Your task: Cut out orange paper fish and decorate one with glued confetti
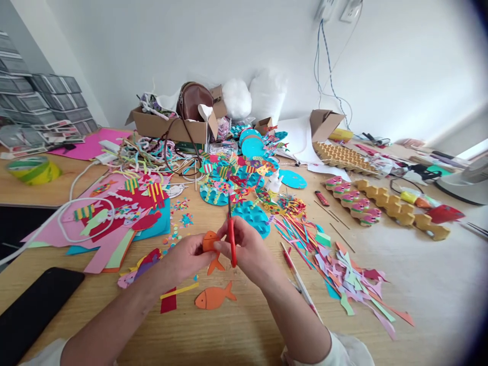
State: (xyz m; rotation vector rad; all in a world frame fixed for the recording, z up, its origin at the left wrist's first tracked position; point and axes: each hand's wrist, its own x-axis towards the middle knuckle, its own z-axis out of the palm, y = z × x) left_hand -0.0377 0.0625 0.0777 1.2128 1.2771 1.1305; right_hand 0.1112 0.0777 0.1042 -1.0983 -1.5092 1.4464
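Observation:
My left hand (192, 254) pinches an orange paper fish (210, 241) by its body, head end up and tail hanging down. In my right hand (246, 249) is a pair of scissors with red handles (232, 241), the blades pointing away from me. The thumb of that hand also touches the fish's edge. A second orange paper fish (213, 298) with a drawn eye and gill line lies flat on the table just below. Beside it are a dark red paper piece (168, 301) and a yellow strip (183, 290).
Colourful paper fish crowd turquoise egg-carton pieces (251, 218) ahead. Paper scraps (351, 279) spread at right, near a brush (299, 279). Coloured sheets (95, 254) lie left with a white cable (64, 208). A black phone (38, 305) rests at lower left. Behind stands a cardboard box (168, 126).

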